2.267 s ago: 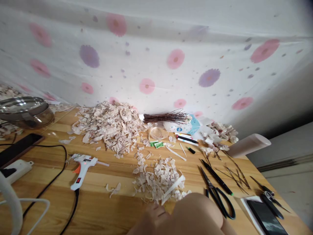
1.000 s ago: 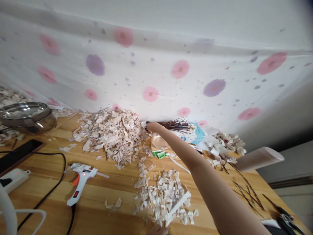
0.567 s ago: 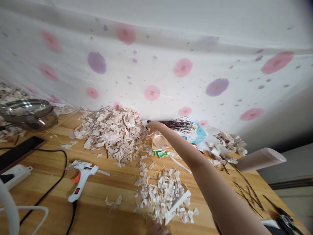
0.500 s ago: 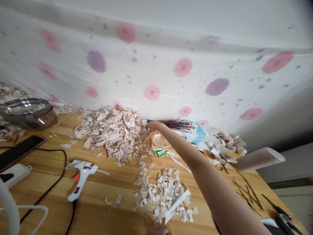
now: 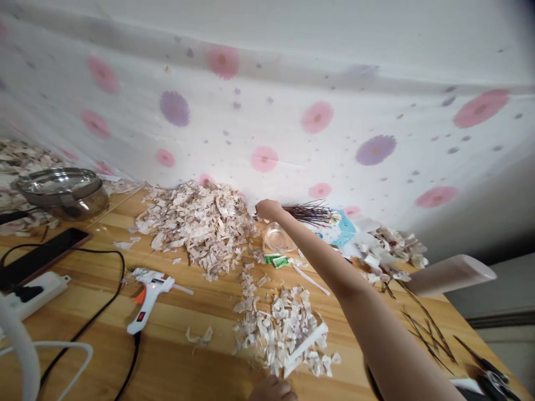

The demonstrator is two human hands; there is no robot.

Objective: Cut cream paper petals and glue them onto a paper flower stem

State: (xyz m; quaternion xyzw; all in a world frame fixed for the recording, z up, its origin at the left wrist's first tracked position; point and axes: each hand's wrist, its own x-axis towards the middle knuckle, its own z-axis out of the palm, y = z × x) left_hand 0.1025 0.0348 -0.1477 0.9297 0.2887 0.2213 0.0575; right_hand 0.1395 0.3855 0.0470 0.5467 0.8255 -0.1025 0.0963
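My right hand is stretched to the back of the table, its fingers closed at the left end of a bundle of thin dark twigs. Just in front of it sits a clear round dish. Low in the picture, my left hand shows only curled fingers, cut off by the frame's edge; what they hold, if anything, is hidden. Beyond those fingers lies a small heap of pale, papery flakes with a white strip on it.
A large flake pile spreads at the back. To the left are a plugged-in glue gun, cables, a phone, a power strip and a metal pot. Rightward lie paper flowers, loose twigs, a white roll and scissors.
The view has shifted slightly, so things sit a little further right. My right hand now covers the white piece that showed at the bundle's left end. The left hand stays low.
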